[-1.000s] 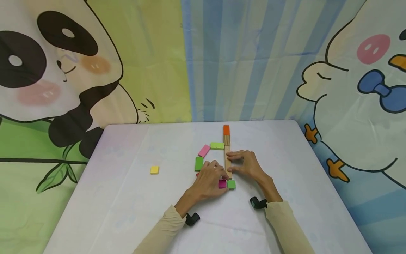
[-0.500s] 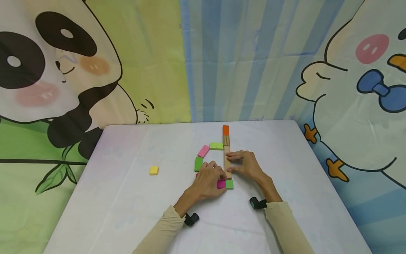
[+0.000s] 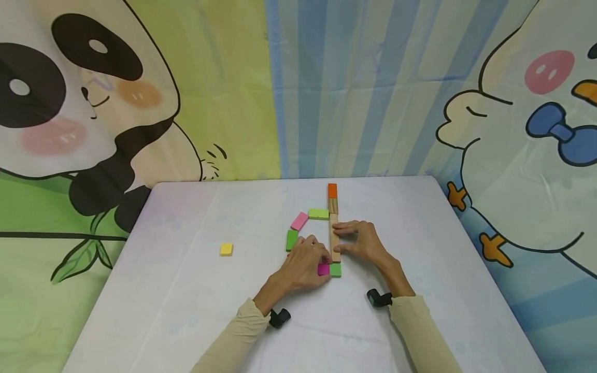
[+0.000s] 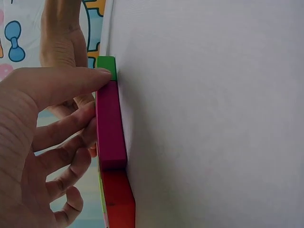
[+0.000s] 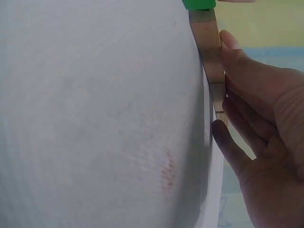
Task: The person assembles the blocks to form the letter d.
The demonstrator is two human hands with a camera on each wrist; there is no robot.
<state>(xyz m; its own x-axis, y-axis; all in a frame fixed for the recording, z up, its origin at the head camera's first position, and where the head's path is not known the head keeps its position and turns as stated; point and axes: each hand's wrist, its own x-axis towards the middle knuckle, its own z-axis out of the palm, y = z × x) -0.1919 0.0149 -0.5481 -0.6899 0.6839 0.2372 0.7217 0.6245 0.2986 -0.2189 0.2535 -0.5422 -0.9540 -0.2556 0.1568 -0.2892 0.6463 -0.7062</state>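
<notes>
A wooden block column [image 3: 335, 238] runs away from the person, tipped by an orange block [image 3: 332, 190]. At its near end lies a green block [image 3: 335, 270], touching a magenta block [image 4: 110, 126] on its left. My left hand [image 3: 304, 265] pinches the magenta block, thumb on the near side by the seam with the green block and fingers on the far side. My right hand [image 3: 363, 241] rests its thumb and fingertips along the column's right side, not wrapped round it. A red block [image 4: 119, 199] meets the magenta block; the left hand mostly hides it in the head view.
A lime green block [image 3: 319, 214], a pink block [image 3: 299, 221] and another green block [image 3: 292, 240] curve leftward from the column. One yellow block [image 3: 226, 249] lies apart on the left of the white table [image 3: 163, 290]. A printed cloth [image 3: 373, 93] hangs behind.
The left hand has shifted slightly left. The near green block has slid left, closing its gap to the magenta block, which also moved a little left. The right hand stays in place.
</notes>
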